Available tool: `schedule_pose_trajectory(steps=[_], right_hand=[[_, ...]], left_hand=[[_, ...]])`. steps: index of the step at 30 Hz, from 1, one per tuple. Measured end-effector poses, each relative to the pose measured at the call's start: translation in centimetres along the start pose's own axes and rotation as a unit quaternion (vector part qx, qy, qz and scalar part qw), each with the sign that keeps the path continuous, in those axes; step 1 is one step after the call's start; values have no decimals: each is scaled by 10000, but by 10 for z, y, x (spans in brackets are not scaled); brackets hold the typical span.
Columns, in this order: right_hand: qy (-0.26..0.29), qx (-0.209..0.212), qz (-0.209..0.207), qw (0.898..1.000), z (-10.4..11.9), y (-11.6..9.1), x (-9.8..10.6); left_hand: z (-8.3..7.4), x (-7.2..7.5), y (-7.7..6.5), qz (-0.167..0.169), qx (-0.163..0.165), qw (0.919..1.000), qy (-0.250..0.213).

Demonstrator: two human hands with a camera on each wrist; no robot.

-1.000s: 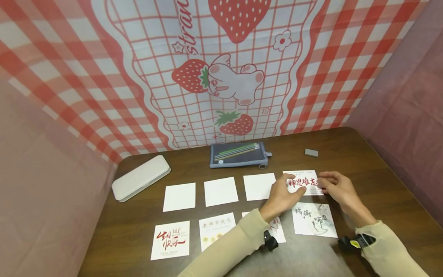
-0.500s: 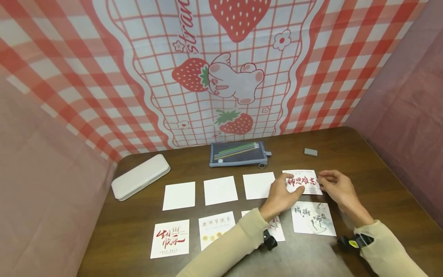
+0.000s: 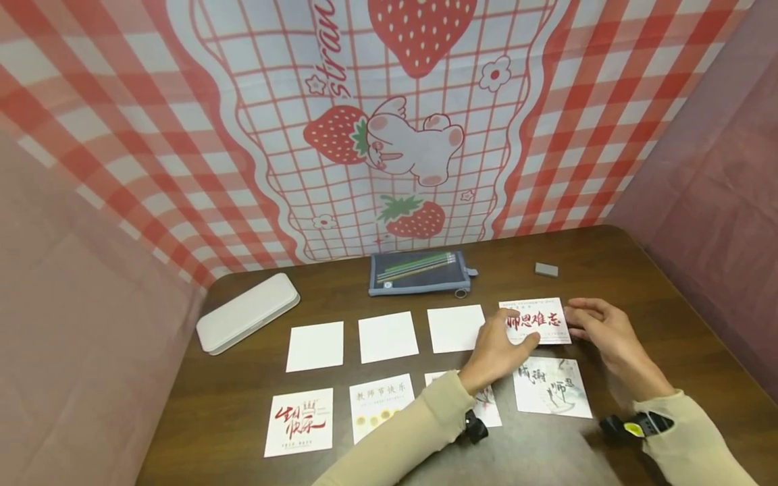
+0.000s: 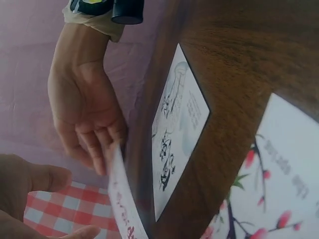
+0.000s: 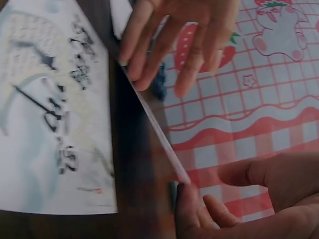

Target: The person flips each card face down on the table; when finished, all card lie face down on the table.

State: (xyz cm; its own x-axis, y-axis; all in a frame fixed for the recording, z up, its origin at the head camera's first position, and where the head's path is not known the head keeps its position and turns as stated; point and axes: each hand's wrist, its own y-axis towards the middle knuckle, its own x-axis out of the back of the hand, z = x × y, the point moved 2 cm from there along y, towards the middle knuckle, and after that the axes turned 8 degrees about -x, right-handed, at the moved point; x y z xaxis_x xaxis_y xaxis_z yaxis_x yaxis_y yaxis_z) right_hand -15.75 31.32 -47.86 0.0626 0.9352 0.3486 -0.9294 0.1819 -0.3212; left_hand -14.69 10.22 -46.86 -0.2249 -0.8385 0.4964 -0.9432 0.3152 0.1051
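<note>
Both hands are at a white card with red calligraphy at the right end of the back row. My left hand reaches over its left part, thumb and forefinger spread across it. At the card's right edge are the fingertips of my right hand. Seen edge-on in the right wrist view, the same card slants between the two hands; the right thumb stands apart from it. The left wrist view shows it blurred and tilted. Just in front lies a greeting card with black calligraphy.
Three blank white cards, the nearest being one, continue the back row leftward. Other printed cards form the front row, one partly under the left sleeve. Behind are a mesh pencil pouch, a white case and a small grey block.
The red-lettered card has shifted slightly rightward. My right hand has moved a little to the right as well, while the left hand stays nearly in place.
</note>
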Motion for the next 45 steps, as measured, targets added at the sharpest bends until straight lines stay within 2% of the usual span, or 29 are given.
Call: schedule_pose_trajectory(steps=[2, 5, 8, 10, 12, 17, 22, 28, 33, 36, 40, 42, 45], right_hand=[[129, 162, 142, 9997, 4, -1, 2], [720, 370, 540, 9953, 9, -3, 3], [1423, 420, 1146, 9823, 12, -4, 2], [1664, 355, 1503, 9739, 13, -4, -2], [1594, 257, 1697, 9722, 15, -4, -6], [1308, 49, 1811, 9747, 17, -5, -20], [1125, 168, 1976, 9737, 18, -8, -32], [746, 218, 1805, 9805, 15, -9, -44], [353, 168, 1559, 9870, 11, -8, -48], [85, 150, 1370, 9904, 11, -7, -47], [-180, 96, 1038, 9944, 12, -6, -43], [-254, 69, 880, 9958, 11, -5, -41], [-312, -30, 637, 9975, 9, -3, -38]], left_hand=[[0, 0, 0, 48, 49, 10000, 4], [0, 0, 1, 16, 73, 10000, -33], [-1, 2, 3, -76, 83, 9999, -79], [-1, 3, 4, -138, 101, 9998, -138], [-1, 3, 5, -179, 146, 9995, -224], [-4, 4, 8, -192, 423, 9975, -538], [-5, 6, 9, -130, 616, 9948, -804], [-4, 7, 9, -231, 801, 9900, -1142], [-2, 6, 9, -490, 665, 9846, -1538], [0, 7, 10, -693, 515, 9720, -2184], [3, 8, 13, -831, 311, 9459, -3121], [5, 10, 14, -844, 193, 9416, -3253], [7, 13, 14, -845, 53, 9429, -3222]])
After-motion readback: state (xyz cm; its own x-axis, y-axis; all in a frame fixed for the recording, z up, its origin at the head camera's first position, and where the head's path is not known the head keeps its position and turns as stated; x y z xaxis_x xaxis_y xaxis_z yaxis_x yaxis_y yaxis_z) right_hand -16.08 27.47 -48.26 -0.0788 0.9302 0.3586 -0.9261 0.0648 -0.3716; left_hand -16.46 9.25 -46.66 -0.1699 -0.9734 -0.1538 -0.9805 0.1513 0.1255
